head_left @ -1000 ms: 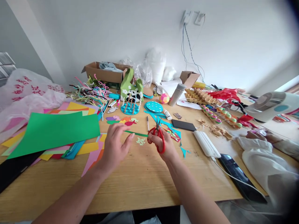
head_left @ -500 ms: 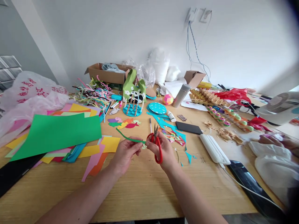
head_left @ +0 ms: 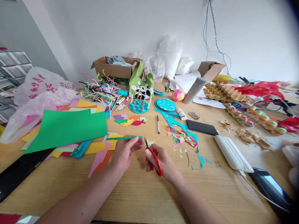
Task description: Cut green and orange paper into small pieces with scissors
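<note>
A narrow green paper strip (head_left: 126,138) is pinched between the thumb and fingers of my left hand (head_left: 125,151), its right end sticking out past the fingertips. My right hand (head_left: 158,158) grips red-handled scissors (head_left: 156,160), whose dark blades point up and away beside the strip's end. The blades look nearly closed and do not touch the strip. Beyond my hands lie colourful paper fish (head_left: 129,120), a pen (head_left: 158,124) and small paper scraps (head_left: 182,137).
Left stands a stack of coloured paper topped by a green sheet (head_left: 70,129). A panda bag (head_left: 141,84), blue discs (head_left: 165,104) and a grey bottle (head_left: 195,90) stand at the back. On the right lie a black box (head_left: 202,127), a white power bank (head_left: 232,152) and a phone (head_left: 271,183).
My hands have drawn apart slightly. My right hand has let go of the strip's end and turned the scissors toward it. The strip now lies straighter in my left hand. The view has shifted.
</note>
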A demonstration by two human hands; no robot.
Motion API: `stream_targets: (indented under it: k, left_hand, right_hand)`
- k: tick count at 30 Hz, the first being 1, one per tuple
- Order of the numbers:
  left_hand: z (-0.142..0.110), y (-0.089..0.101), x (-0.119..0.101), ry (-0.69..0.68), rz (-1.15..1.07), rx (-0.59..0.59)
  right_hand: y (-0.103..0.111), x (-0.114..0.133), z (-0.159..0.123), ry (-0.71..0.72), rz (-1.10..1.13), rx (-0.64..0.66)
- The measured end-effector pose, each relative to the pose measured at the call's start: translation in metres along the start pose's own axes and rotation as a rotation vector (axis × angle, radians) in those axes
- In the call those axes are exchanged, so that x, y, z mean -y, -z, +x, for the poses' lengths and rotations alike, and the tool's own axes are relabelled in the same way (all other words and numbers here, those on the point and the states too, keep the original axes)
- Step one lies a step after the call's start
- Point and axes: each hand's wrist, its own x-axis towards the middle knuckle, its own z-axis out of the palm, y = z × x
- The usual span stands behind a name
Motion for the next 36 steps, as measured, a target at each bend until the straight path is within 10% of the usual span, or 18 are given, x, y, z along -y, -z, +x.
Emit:
stream_targets:
  k: [36]
  left_hand:
    - [-0.0072,-0.0069,0.0002,0.078,0.051,0.027]
  right_hand:
    - [0.0010,-0.0066,0.0043,-0.104,-0.026,0.026]
